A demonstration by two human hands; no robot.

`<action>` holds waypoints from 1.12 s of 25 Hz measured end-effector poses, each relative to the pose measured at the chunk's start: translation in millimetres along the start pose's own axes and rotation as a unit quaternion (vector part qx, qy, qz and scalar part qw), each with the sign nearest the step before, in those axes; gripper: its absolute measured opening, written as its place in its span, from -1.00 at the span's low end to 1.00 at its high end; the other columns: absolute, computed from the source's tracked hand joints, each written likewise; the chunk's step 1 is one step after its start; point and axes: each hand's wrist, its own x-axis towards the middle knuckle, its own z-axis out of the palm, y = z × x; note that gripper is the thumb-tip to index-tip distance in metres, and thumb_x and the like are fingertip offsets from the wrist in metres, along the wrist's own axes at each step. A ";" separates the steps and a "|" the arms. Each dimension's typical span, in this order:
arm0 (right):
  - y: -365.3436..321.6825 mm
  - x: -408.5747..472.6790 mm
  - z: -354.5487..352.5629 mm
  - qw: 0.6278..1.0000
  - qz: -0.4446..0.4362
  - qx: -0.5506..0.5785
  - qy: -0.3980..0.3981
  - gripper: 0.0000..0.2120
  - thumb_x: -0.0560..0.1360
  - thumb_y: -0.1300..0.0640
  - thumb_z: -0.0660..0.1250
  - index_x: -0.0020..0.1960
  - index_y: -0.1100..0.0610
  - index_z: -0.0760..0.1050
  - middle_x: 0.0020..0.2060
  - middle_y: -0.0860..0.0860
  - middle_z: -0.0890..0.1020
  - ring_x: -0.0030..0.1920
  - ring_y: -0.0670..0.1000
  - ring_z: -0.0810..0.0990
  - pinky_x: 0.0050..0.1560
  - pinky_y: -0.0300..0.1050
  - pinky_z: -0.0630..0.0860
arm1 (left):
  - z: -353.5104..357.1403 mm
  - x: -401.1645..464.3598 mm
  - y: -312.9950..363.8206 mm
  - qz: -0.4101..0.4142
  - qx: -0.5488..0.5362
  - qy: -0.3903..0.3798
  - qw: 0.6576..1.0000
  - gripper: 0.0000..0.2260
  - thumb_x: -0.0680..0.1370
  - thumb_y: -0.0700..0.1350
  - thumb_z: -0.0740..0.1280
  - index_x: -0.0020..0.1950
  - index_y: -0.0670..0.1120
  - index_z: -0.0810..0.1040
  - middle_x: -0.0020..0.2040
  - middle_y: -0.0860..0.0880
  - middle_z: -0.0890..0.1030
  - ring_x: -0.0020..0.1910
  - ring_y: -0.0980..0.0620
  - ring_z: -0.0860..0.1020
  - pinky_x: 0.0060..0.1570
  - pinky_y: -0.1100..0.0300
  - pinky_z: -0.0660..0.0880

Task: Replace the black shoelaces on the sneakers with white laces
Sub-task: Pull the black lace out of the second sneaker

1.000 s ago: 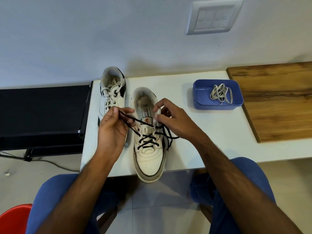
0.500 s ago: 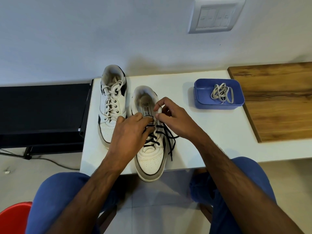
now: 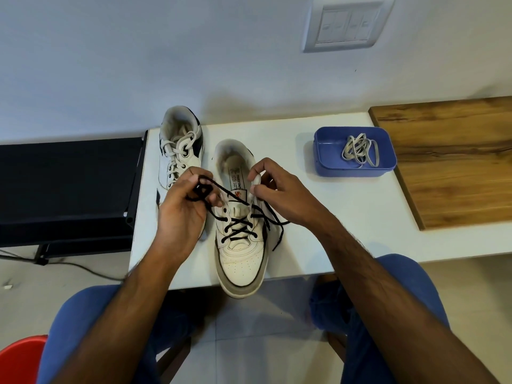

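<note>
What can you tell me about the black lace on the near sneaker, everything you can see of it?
The black lace is a thin, dark, cord-like lace, crossed through the lower eyelets of the near sneaker, which lies on the white table with its toe towards the person. The upper eyelets are already free. One end runs up and left into the left hand, which grips it bunched in loops. The other end trails loose off the shoe's right side onto the table, below the right hand, which pinches the shoe's collar.
</note>
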 end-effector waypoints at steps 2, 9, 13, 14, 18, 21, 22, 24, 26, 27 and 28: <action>0.9 0.2 -0.1 1.000 -0.002 -0.007 0.003 -0.87 0.55 0.15 0.32 0.07 -0.03 0.48 -0.12 0.05 0.64 -0.29 -0.12 0.47 -0.27 -0.34 0.40 | 2.5 -3.0 -5.4 0.071 0.290 -0.016 0.954 -0.80 0.61 0.03 0.26 0.12 -0.07 0.45 -0.06 -0.04 0.53 -0.12 0.04 0.56 -0.06 0.10 0.48; 1.0 0.6 2.1 1.000 -0.012 0.003 0.005 -0.88 0.56 0.17 0.31 0.06 -0.01 0.48 -0.16 -0.09 0.63 -0.32 -0.20 0.47 -0.26 -0.38 0.37 | 6.5 -3.0 -28.1 0.217 0.773 -0.034 0.595 -0.81 0.57 0.03 0.38 0.13 0.00 0.61 0.13 -0.03 0.46 0.09 -0.09 0.49 -0.02 -0.04 0.33; 1.8 0.6 1.5 1.000 -0.011 -0.001 0.008 -0.88 0.56 0.17 0.31 0.05 -0.01 0.48 -0.27 -0.18 0.56 -0.36 -0.19 0.42 -0.27 -0.34 0.36 | 1.4 2.7 -33.9 0.183 0.620 -0.020 0.763 -0.86 0.58 -0.06 0.37 0.07 -0.07 0.65 0.09 0.00 0.48 0.10 -0.04 0.51 0.03 -0.06 0.46; 1.8 0.8 0.6 1.000 -0.009 -0.002 0.007 -0.88 0.56 0.17 0.31 0.05 -0.02 0.48 -0.25 -0.15 0.57 -0.34 -0.16 0.43 -0.24 -0.29 0.38 | 2.0 4.0 -33.1 0.144 0.516 -0.012 0.844 -0.87 0.59 -0.09 0.34 0.07 -0.09 0.62 0.07 0.00 0.48 0.07 0.01 0.53 0.04 -0.04 0.50; 0.5 -0.2 -0.5 1.000 -0.008 0.003 -0.007 -0.88 0.56 0.16 0.30 0.07 -0.01 0.47 -0.12 -0.03 0.67 -0.29 -0.15 0.48 -0.25 -0.34 0.41 | 5.2 -1.5 -6.1 0.033 -0.023 0.060 0.997 -0.87 0.67 -0.17 0.18 0.03 -0.08 0.51 -0.04 0.00 0.62 -0.21 0.12 0.51 -0.10 0.19 0.52; 0.7 -0.1 -0.7 1.000 -0.007 -0.001 -0.006 -0.88 0.56 0.16 0.30 0.07 0.00 0.47 -0.11 -0.03 0.67 -0.30 -0.16 0.47 -0.28 -0.36 0.40 | -8.2 0.3 19.7 0.074 -0.115 0.057 0.989 -0.75 0.70 -0.12 0.05 -0.10 -0.03 0.44 -0.30 0.03 0.51 -0.39 0.08 0.37 -0.21 0.16 0.44; 1.0 0.2 -0.6 1.000 -0.007 -0.003 -0.005 -0.88 0.56 0.16 0.30 0.08 0.00 0.48 -0.11 -0.04 0.66 -0.30 -0.17 0.48 -0.27 -0.36 0.40 | -12.7 0.0 25.7 0.088 -0.076 0.069 0.991 -0.75 0.69 -0.10 0.06 -0.13 -0.04 0.42 -0.38 0.03 0.43 -0.43 0.05 0.29 -0.26 0.15 0.37; 1.9 -0.1 -0.2 1.000 -0.015 -0.006 0.000 -0.89 0.58 0.16 0.31 0.08 0.00 0.48 -0.12 -0.05 0.66 -0.29 -0.19 0.50 -0.25 -0.35 0.41 | -18.7 -1.5 27.7 0.095 0.100 0.106 0.985 -0.75 0.65 -0.05 0.12 -0.19 -0.06 0.43 -0.44 0.05 0.35 -0.45 0.05 0.23 -0.33 0.17 0.25; 3.1 -1.2 3.5 0.999 -0.036 -0.021 0.010 -0.90 0.60 0.12 0.33 0.10 0.00 0.48 -0.12 -0.08 0.64 -0.24 -0.15 0.56 -0.19 -0.30 0.47 | -20.8 -3.5 22.6 0.076 0.327 0.124 0.934 -0.72 0.66 0.02 0.22 -0.21 -0.02 0.51 -0.43 0.10 0.44 -0.43 0.09 0.36 -0.34 0.19 0.31; 4.6 -1.4 6.0 0.998 -0.049 -0.038 0.021 -0.90 0.61 0.09 0.33 0.12 -0.01 0.48 -0.11 -0.09 0.63 -0.20 -0.11 0.58 -0.14 -0.23 0.51 | -21.6 -3.5 18.2 0.071 0.447 0.108 0.885 -0.73 0.67 0.05 0.25 -0.20 0.03 0.53 -0.41 0.10 0.49 -0.40 0.11 0.42 -0.32 0.17 0.35; 6.7 -1.0 8.4 0.996 -0.061 -0.057 0.035 -0.89 0.61 0.07 0.33 0.13 -0.02 0.47 -0.10 -0.09 0.62 -0.15 -0.07 0.59 -0.08 -0.14 0.54 | -20.7 -4.3 14.0 0.072 0.563 0.081 0.819 -0.75 0.67 0.07 0.25 -0.18 0.05 0.51 -0.39 0.10 0.52 -0.37 0.11 0.46 -0.32 0.16 0.34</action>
